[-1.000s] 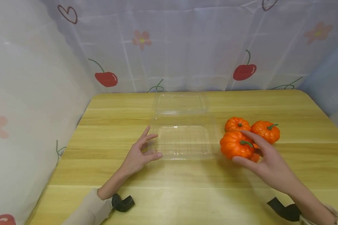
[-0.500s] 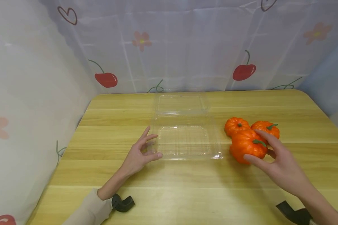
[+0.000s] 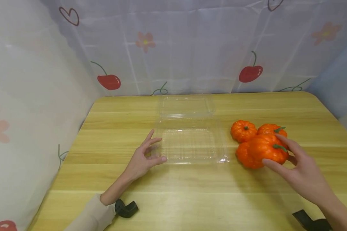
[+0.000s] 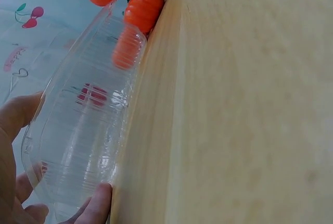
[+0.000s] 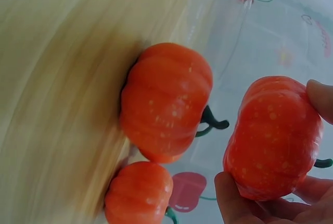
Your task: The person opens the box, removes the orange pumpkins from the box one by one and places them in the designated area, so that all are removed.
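My right hand (image 3: 303,173) grips an orange toy pumpkin (image 3: 267,149) between thumb and fingers, its green stem toward the palm. In the right wrist view this held pumpkin (image 5: 276,135) is apart from the others. Three more stand on the table: a front one (image 3: 245,155) partly hidden behind it, a back left one (image 3: 243,131) and a back right one (image 3: 271,129). My left hand (image 3: 141,160) rests at the left end of a clear plastic clamshell box (image 3: 189,144), fingers spread. In the left wrist view its fingertips (image 4: 101,200) touch the box wall (image 4: 78,130).
The box's lid (image 3: 186,106) lies folded back behind its base. Beneath everything is a wooden table (image 3: 191,199); a patterned cloth (image 3: 185,48) hangs along its back edge. A black wrist mount (image 3: 125,208) sits on the left sleeve (image 3: 89,215).
My right hand has moved to the right with its pumpkin, uncovering more of the front pumpkin on the table. The left hand and the box stay put.
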`<state>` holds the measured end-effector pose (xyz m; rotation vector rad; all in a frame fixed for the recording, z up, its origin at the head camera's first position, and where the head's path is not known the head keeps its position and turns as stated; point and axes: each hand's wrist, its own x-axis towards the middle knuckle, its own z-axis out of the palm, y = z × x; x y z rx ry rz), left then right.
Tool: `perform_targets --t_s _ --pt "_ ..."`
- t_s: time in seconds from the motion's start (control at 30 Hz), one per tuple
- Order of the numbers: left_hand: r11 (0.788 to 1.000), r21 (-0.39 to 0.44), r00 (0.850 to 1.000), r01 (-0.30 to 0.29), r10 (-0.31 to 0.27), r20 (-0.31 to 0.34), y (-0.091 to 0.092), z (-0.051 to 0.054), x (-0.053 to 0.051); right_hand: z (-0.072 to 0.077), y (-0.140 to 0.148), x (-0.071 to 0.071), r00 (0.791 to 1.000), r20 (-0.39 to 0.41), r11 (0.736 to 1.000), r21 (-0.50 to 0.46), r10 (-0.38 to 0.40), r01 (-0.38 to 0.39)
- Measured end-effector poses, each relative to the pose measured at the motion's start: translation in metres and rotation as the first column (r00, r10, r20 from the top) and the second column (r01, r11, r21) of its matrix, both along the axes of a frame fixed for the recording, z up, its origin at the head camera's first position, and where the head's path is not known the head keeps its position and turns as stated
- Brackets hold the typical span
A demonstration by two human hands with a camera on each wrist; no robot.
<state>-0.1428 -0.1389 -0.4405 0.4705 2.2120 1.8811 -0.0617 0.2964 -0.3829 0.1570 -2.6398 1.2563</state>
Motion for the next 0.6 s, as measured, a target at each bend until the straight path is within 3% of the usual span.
perform_targets --t_s 0.33,0.6 --pt "1.0 0.0 1.0 0.008 -0.008 -0.006 -0.001 -0.002 0.0 -0.002 0.019 0.004 0.996 0.033 0.995 0.053 -0.087 0.086" --pt "1.0 0.0 1.0 0.003 -0.003 -0.013 0.0 -0.002 0.0 -0.007 0.033 0.0 0.993 0.055 0.993 0.072 -0.101 0.097"
